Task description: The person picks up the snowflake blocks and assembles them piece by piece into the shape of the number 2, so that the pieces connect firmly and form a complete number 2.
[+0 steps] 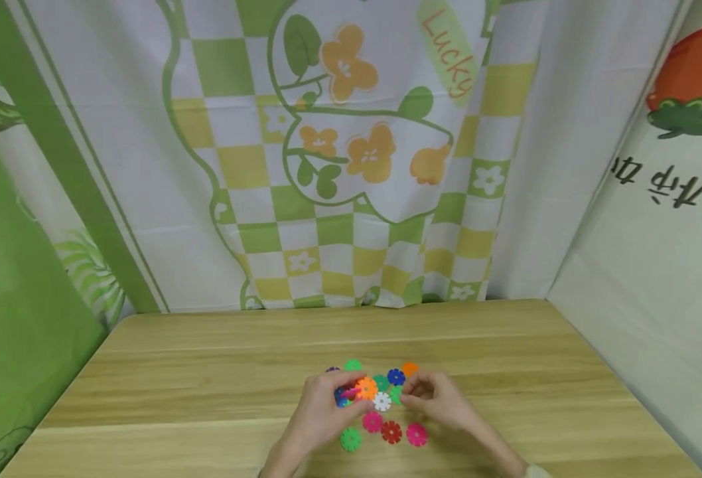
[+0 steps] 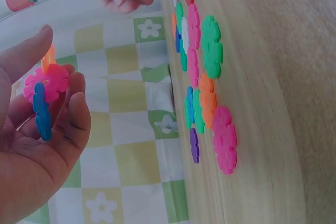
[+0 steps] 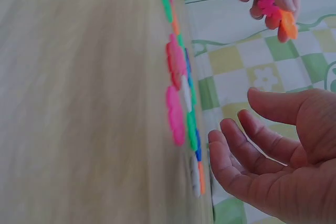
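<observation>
My left hand (image 1: 320,410) pinches a small chain of notched plastic snowflake discs above the table. In the left wrist view that chain shows a blue disc (image 2: 42,113), a pink disc (image 2: 48,83) in the middle and an orange disc (image 2: 49,59) by the thumb, slotted together at angles. My right hand (image 1: 440,400) hovers just right of it with bent, spread fingers, holding nothing in the right wrist view. Loose discs lie below both hands, among them a white disc (image 1: 382,401), a light green disc (image 1: 396,396) and a dark blue disc (image 1: 395,377).
Nearer the front lie a red disc (image 1: 391,432), a pink disc (image 1: 417,435) and a green disc (image 1: 351,439). An orange disc (image 1: 409,368) is at the back of the group. The wooden table (image 1: 208,372) ends at a patterned curtain (image 1: 351,226).
</observation>
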`<state>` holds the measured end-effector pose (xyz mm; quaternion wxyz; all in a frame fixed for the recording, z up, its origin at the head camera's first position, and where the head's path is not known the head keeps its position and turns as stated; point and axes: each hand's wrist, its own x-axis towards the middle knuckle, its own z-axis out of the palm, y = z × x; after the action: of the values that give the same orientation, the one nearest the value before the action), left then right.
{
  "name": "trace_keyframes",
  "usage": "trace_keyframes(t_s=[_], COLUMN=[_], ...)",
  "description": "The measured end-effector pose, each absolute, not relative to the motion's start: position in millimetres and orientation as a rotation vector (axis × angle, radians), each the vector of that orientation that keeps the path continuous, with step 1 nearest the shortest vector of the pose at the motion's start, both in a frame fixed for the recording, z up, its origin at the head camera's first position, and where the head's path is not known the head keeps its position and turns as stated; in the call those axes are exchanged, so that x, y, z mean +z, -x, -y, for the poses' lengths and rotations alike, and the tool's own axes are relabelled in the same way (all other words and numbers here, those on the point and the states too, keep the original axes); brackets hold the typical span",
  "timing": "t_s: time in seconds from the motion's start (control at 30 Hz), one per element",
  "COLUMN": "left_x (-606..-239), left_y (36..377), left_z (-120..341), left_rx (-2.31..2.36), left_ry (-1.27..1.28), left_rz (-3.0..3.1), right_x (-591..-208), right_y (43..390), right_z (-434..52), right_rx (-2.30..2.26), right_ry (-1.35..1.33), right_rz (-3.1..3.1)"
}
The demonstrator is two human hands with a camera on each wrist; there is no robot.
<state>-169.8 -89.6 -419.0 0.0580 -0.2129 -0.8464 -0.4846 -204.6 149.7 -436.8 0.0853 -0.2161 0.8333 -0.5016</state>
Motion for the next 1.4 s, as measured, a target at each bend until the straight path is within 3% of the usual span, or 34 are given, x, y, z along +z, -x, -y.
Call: trace_keyframes(t_s=[0.53, 1.4], left_x=[-419.2, -420.1], left_y=[171.6, 170.4], left_z=[89.3, 89.9], left_rx=[-1.446, -1.549], left_ry=[0.646, 0.629], left_rz=[2.589, 2.595], right_x=[-444.8, -432.3], right_y=[196.3, 189.6], right_z=[-160.5, -150.0], right_rx=[-1.134, -1.265], right_ry=[0.657, 0.768], right_rz=[-2.550, -2.486])
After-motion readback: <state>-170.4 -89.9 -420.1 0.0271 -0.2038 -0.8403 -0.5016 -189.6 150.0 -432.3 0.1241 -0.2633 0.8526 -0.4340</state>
